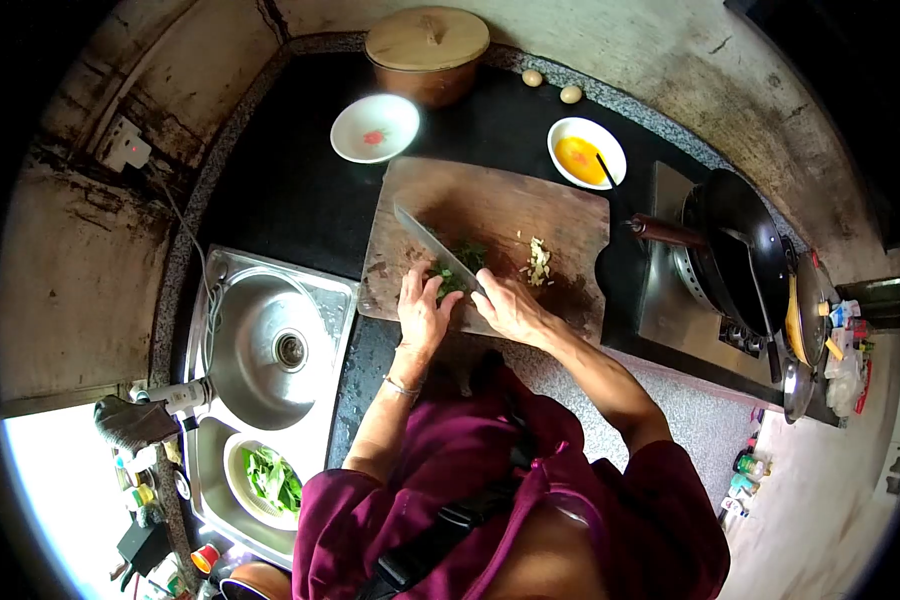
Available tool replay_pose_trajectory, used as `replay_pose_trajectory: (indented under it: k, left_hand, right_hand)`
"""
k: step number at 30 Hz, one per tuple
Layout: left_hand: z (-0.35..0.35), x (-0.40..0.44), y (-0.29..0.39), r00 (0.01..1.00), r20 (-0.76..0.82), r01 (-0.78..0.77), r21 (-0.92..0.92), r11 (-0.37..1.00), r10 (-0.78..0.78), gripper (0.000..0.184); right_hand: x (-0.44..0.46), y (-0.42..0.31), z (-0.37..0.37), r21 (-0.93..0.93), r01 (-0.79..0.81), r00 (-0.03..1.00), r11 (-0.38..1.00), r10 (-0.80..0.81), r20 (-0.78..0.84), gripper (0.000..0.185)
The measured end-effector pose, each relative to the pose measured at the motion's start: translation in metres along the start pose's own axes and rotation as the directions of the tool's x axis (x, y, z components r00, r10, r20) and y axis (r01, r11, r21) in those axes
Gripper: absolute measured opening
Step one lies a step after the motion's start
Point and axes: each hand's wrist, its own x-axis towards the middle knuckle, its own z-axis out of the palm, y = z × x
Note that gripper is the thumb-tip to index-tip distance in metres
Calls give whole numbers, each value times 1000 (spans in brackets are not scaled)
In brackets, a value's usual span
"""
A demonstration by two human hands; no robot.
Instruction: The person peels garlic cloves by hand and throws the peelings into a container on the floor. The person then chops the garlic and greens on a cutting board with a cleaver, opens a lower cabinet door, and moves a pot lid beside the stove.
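My right hand (508, 306) is closed round the handle of a kitchen knife (432, 240), whose blade slants up and left across the wooden cutting board (560, 215). Chopped leafy greens (452, 277) lie along both sides of the blade. Bent fingers of my left hand (425, 308) press on the greens at the board's near edge, close beside the blade. To the right of the knife sits a small heap of pale chopped pieces, which look like garlic (537, 262).
Behind the board stand a white bowl (375, 128), a lidded pot (425, 84), two eggs (570, 94) and a bowl of beaten egg (580, 158). A wok (745, 240) rests on the stove at right. At left, the sink (270, 350) holds a basket of leaves (270, 478).
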Motion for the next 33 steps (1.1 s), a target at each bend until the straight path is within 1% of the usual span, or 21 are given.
replay_pose_trajectory:
  k: [1,3,6,10,11,12,14,15,16,18,19,20,22,23,24,25,26,28,29,31,33]
  left_hand:
    - [4,-2,-4,1000,2,2,-16,1000,-2,32]
    - [9,-3,-8,1000,-16,-6,-63,998,5,30]
    - [9,0,-10,999,-8,-35,-104,994,34,29]
    - [9,3,-10,996,-3,-90,-90,992,90,24]
    - [10,2,-11,997,-18,-75,-129,989,73,21]
    - [10,2,-11,998,-20,-68,-124,990,66,21]
    - [9,3,-11,998,-6,-69,-132,989,68,21]
    - [11,3,-12,997,-17,-80,-141,987,78,20]
    - [13,4,-14,997,-19,-81,-143,986,79,20]
    - [15,2,-18,997,22,-65,-140,988,68,20]
    - [13,3,-16,996,30,-73,-161,984,78,19]
    - [11,5,-14,995,31,-89,-144,986,95,19]
    - [11,7,-16,994,48,-90,-169,982,99,19]
    - [14,5,-17,994,43,-92,-169,981,100,19]
    - [15,6,-17,995,17,-93,-192,977,98,20]
    - [15,7,-18,995,-8,-95,-215,972,95,20]
    - [14,7,-20,995,-16,-95,-210,973,94,20]
    - [3,10,-10,996,-14,-90,-1,996,90,20]
    - [5,8,-13,998,-26,-59,-41,997,58,19]
    - [4,10,-13,999,-20,-44,-20,999,44,20]
    - [-1,12,-11,1000,-28,6,-9,1000,-6,21]
  right_hand:
    - [-1,-1,1,-2,-1,1000,1000,1,-2,18]
    - [-4,-2,1,-33,-11,998,999,13,65,17]
    - [-7,-1,0,-24,-10,999,1000,11,52,17]
    - [-5,-3,-11,-21,-3,997,1000,5,74,17]
    - [-6,-7,-16,-20,-54,990,998,56,127,17]
    - [-6,-7,-16,-17,-49,990,999,51,134,17]
    - [-10,-8,-15,-64,19,993,998,-12,115,17]
    - [-12,4,-1,-53,71,997,996,-69,43,16]
    - [-12,6,8,-78,36,998,996,-32,58,16]
    - [1,10,29,-90,77,997,993,-75,19,15]
    - [11,-1,22,-63,52,998,997,-49,33,14]
    - [20,5,28,-43,54,999,998,-54,-4,18]
    - [33,6,27,38,-65,997,997,63,47,18]
    - [30,8,23,108,-11,1000,994,12,-12,19]
    - [30,9,18,67,29,998,997,-26,-49,18]
    - [28,10,13,88,-59,998,994,61,-21,18]
    - [26,9,9,109,-147,989,983,147,10,19]
    - [20,-1,-3,78,-144,989,986,146,-24,19]
    - [15,-4,-9,65,-137,990,988,136,23,19]
    - [9,-7,-15,9,-142,985,990,140,101,19]
    - [2,-5,-13,14,-140,987,990,138,84,19]
